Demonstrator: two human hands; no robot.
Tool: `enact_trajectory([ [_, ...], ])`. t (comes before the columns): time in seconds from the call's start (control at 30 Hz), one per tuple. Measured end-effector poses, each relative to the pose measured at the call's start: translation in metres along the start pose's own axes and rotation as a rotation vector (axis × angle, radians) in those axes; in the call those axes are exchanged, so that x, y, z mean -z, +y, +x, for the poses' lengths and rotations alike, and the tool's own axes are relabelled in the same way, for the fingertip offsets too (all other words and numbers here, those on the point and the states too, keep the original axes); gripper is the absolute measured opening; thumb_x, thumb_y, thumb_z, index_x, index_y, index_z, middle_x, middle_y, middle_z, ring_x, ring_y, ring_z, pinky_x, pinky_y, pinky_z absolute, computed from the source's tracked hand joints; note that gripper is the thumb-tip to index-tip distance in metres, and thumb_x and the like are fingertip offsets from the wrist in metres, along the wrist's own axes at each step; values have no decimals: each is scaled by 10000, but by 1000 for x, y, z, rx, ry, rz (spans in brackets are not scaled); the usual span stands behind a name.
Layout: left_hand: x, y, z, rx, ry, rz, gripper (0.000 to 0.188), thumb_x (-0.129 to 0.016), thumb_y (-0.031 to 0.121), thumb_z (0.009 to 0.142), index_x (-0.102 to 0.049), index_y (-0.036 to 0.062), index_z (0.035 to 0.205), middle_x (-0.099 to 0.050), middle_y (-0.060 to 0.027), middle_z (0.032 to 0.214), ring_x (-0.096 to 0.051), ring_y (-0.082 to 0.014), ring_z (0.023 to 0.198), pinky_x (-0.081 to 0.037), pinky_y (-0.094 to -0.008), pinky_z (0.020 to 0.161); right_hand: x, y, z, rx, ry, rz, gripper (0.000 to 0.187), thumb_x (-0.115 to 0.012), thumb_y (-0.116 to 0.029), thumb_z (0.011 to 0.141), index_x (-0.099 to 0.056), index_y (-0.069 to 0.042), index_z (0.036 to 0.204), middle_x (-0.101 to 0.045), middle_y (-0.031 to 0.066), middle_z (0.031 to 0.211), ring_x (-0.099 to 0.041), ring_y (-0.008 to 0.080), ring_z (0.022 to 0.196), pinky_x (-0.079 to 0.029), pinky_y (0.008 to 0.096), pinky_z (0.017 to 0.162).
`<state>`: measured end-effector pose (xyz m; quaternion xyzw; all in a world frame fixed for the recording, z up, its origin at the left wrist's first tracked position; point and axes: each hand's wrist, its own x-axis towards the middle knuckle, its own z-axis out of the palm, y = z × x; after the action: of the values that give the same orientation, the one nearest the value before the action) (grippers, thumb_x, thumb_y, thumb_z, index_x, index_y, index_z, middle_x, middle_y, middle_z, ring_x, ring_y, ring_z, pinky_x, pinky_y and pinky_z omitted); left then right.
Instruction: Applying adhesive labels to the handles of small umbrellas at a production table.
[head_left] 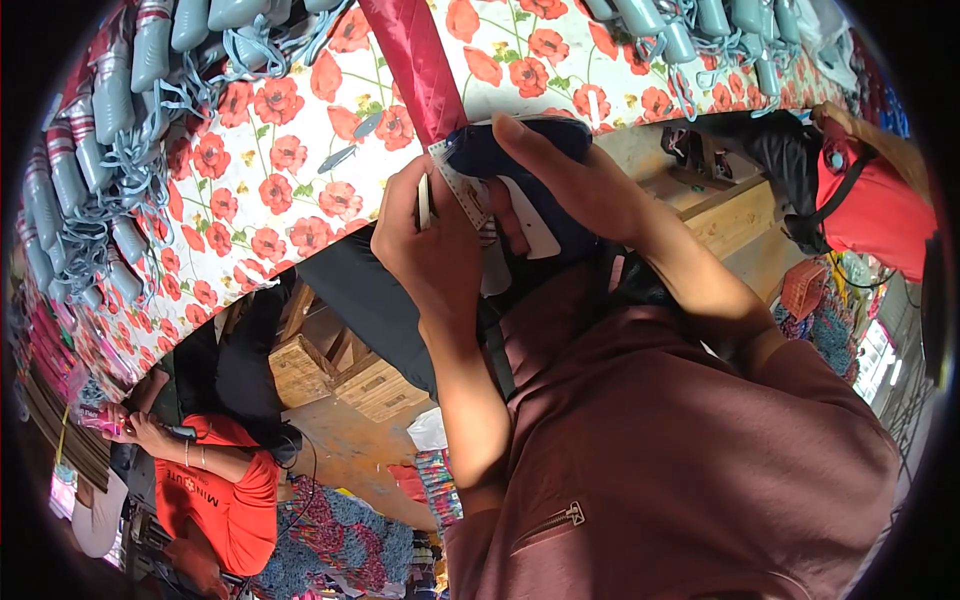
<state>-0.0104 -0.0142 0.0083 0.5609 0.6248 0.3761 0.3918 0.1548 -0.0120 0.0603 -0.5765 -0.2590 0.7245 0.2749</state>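
Note:
My left hand [425, 235] is closed, its fingers curled around a thin white flat piece [424, 202]. Close beside it, my right hand [590, 190] grips a smooth dark navy item [560, 210] whose kind I cannot make out, with the thumb stretched along its top. Between the hands are a white strip with small dots along its edge [466, 190] and a pale tag-like piece with a hole [540, 232]. A folded magenta umbrella [415, 65] reaches from the far edge down to the navy item. Where its end meets my hands is partly hidden.
Bundles of grey-blue umbrella handles with straps [150, 50] lie at the far left, more handles [690, 20] at the far right, on a poppy-patterned tablecloth [290, 180]. Wooden boxes [375, 385] stand below. Co-workers in red [225, 500] sit left and right.

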Motion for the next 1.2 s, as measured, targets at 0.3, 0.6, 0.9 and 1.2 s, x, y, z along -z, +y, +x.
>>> enact_trajectory([
  [0.3,-4,-9,0,-40,63,-5,118,-677,62,948,-723,4,1040,-744,-113,898,-647,-226,723,-528,-349,693,1,1,0,156,44,-233,547,-465,-509,1095,-698,-55,898,-643,27,677,-585,120,597,-443,252,575],
  [0.6,6,3,-5,191,74,2,148,-675,110,964,-716,-7,1044,-742,-125,915,-631,-237,732,-527,-346,714,8,-27,-24,392,262,-104,383,-520,-353,1101,-697,-48,953,-652,34,696,-586,134,588,-459,262,586],
  [0.9,15,-14,-55,176,52,180,329,-790,274,896,-714,27,1100,-740,-146,904,-670,-280,812,-540,-382,767,8,3,-23,391,147,-254,270,-594,-277,1069,-721,-40,1039,-663,22,709,-584,131,603,-463,269,592],
  [1.2,28,13,-61,-3,-62,65,314,-780,179,871,-665,13,1111,-707,-195,953,-652,-398,811,-532,-446,745,0,-2,-36,547,176,-113,208,-662,-138,1004,-709,39,1102,-689,41,755,-613,129,669,-506,247,660],
])
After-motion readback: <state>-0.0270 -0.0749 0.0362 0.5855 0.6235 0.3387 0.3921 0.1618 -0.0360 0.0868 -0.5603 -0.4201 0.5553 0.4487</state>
